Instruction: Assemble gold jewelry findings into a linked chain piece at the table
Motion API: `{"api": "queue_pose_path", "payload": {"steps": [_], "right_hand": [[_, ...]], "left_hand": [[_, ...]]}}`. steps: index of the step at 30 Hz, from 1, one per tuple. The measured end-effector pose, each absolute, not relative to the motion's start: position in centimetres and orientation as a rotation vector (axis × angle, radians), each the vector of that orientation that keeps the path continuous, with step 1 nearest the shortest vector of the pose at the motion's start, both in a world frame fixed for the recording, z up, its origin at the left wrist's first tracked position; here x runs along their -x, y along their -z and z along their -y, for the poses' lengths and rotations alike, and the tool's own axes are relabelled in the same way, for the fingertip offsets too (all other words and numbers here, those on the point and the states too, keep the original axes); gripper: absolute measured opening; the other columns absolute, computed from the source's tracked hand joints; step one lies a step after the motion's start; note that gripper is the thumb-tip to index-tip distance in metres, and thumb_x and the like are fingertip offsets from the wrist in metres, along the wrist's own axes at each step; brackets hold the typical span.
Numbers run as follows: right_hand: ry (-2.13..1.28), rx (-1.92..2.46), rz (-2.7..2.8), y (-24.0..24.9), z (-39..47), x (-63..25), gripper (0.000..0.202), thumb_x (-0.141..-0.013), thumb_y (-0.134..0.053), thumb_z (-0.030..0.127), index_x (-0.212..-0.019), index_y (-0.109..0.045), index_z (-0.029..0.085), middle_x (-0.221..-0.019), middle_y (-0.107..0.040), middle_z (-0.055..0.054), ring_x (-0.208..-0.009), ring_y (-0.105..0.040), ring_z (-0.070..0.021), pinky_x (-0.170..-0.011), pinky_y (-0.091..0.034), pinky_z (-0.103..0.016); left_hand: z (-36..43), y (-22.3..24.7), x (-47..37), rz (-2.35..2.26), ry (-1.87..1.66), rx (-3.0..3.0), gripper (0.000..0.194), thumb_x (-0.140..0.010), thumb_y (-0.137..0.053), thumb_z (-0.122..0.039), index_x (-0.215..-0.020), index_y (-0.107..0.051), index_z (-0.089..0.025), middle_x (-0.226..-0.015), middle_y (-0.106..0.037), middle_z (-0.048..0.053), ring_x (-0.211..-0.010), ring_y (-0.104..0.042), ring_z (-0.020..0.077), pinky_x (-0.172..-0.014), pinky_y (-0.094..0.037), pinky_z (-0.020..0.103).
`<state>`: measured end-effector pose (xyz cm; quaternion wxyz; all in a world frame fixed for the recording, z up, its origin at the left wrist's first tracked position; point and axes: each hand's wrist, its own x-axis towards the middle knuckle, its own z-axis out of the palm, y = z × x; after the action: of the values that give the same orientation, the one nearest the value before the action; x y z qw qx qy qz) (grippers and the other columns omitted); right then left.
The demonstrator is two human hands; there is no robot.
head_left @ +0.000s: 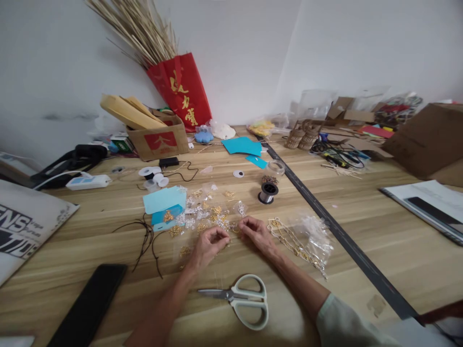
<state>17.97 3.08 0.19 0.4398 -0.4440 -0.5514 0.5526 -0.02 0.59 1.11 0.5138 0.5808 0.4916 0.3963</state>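
Observation:
My left hand (pixel 211 245) is closed in a pinch, with a tiny golden bit showing by its fingertips; its kind is too small to tell. Facing it, my right hand (pixel 256 232) also pinches, and what its fingers hold is hidden. A thin gold ring (pixel 236 230) shows between the two hands, beside the right fingertips. Just beyond them lie piles of small silver pieces (pixel 221 220) and gold pieces (pixel 216 210), some on clear bags. Right of my right hand, gold and silver chains (pixel 289 241) lie next to crumpled clear plastic bags (pixel 315 236).
Scissors (pixel 238 295) with pale handles lie in front of my wrists. A wire spool (pixel 267 193) stands beyond my right hand. Blue sheets (pixel 164 200) and black cords (pixel 146 236) lie left, near a black phone (pixel 88 306). A cardboard box (pixel 162 140) and red bag (pixel 184 91) stand behind.

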Motion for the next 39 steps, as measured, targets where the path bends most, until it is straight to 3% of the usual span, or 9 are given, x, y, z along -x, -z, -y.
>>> {"api": "queue_pose_path", "payload": {"steps": [21,31,39], "right_hand": [[-1.281,1.018,1.647,0.9,-1.9,-17.1,0.025,-0.081,-0.058,0.039,-0.077,-0.059,0.014,-0.067,-0.055,-0.001,-0.059,-0.048,-0.011,-0.054,-0.038,-0.021],[-1.25,0.968,1.709,0.8,-1.7,-17.1,0.021,-0.084,-0.056,0.035,-0.079,-0.06,0.015,-0.07,-0.055,-0.002,-0.062,-0.05,-0.0115,-0.056,-0.039,-0.022],[-1.267,0.945,1.694,0.7,-1.6,-17.1,0.022,-0.084,-0.056,0.036,-0.079,-0.06,0.015,-0.071,-0.056,-0.002,-0.063,-0.052,-0.0117,-0.057,-0.041,-0.022]], "left_hand": [[-0.8,-0.3,-0.4,-1.112,-1.037,-1.112,0.019,-0.061,-0.07,-0.017,-0.079,-0.066,-0.012,-0.067,-0.067,0.002,-0.062,-0.058,0.0117,-0.06,-0.045,0.023],[-0.8,0.5,-0.3,-1.08,-1.011,-1.238,0.014,-0.066,-0.066,-0.016,-0.079,-0.069,-0.012,-0.074,-0.07,0.005,-0.068,-0.06,0.0146,-0.065,-0.047,0.025],[-0.9,1.0,-0.1,-1.109,-0.987,-1.419,0.011,-0.072,-0.062,-0.022,-0.073,-0.067,-0.012,-0.066,-0.064,0.003,-0.062,-0.055,0.0125,-0.059,-0.042,0.023]]}}
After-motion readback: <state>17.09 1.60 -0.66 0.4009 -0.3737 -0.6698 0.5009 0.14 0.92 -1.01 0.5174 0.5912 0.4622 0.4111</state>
